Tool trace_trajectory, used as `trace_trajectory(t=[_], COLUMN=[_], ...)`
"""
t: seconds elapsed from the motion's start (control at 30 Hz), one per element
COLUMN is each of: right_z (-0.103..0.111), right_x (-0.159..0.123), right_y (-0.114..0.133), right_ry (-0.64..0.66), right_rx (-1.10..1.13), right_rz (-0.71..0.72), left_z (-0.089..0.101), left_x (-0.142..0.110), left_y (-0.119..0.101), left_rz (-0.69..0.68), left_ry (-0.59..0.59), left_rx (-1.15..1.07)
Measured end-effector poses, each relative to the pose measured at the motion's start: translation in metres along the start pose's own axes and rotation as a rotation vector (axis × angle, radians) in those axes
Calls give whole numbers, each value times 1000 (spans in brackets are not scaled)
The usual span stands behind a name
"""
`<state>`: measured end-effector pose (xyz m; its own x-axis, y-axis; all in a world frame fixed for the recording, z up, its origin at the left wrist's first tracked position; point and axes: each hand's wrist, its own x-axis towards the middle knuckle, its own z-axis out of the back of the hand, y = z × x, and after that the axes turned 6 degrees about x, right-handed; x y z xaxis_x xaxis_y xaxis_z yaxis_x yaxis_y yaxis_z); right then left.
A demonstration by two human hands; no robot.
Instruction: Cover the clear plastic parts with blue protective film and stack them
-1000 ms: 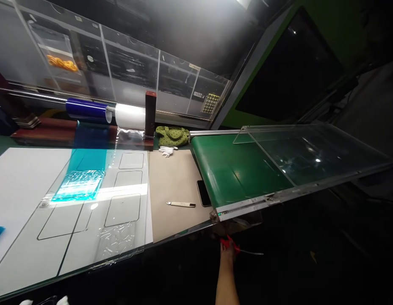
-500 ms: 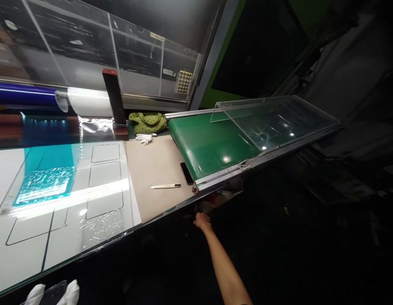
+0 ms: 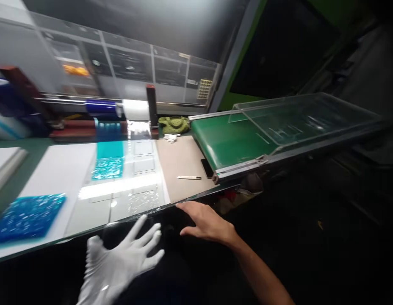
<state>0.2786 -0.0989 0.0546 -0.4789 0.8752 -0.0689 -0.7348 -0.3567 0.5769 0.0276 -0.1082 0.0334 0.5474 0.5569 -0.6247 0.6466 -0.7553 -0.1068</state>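
head view: crinkled, glossy clear film (image 3: 143, 202) near left fingers (image 3: 148, 238), spread, hold unclear, and right fingers (image 3: 190, 207), parted, empty

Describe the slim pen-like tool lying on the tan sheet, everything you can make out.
The pen-like tool has a straight, pale body, a narrow tip pointing left and a dark right end. It lies flat on the tan sheet, left of the dark phone, not touching it. Neither hand touches it. Its material is unclear.
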Motion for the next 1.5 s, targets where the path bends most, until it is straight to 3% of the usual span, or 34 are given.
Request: trace_trajectory(t=[0.1,0.17,0.43,0.77,0.87,1.0,1.13,1.27,1.37,1.5], right_z=[6,6,-10,-20,-21,-31,-55,-83,-99,-109], right_x=[5,11,47,88,109,158,213,249,260,269], right_y=[27,41,63,46,29,-9,-48,-75,-87,-96], right_ry=[-37,-22,97,146,127,-12,-102,-77,-55,-42], right_rx=[53,60,29,-41,-52,-155,-314,-416,-448,-463], right_rz=[168,227,359,399,409,269,144,159,236,284], left_z=[1,6,7,-6,-3,24,56,79,94,109], left_x=[-3,-5,-2,30,40,51,60,69,71,72], left_y=[10,11,4,-11,-22,-35,-39,-29,-21,-16], left_rz=[22,11,-121,-226,-242,-216,-260,-369,-519,-653], left_ry=[278,355,533,594,508,233,-6,-218,-299,-305], left_rx=[11,19,22,-76,-143,-202,-246,-315,-412,-489])
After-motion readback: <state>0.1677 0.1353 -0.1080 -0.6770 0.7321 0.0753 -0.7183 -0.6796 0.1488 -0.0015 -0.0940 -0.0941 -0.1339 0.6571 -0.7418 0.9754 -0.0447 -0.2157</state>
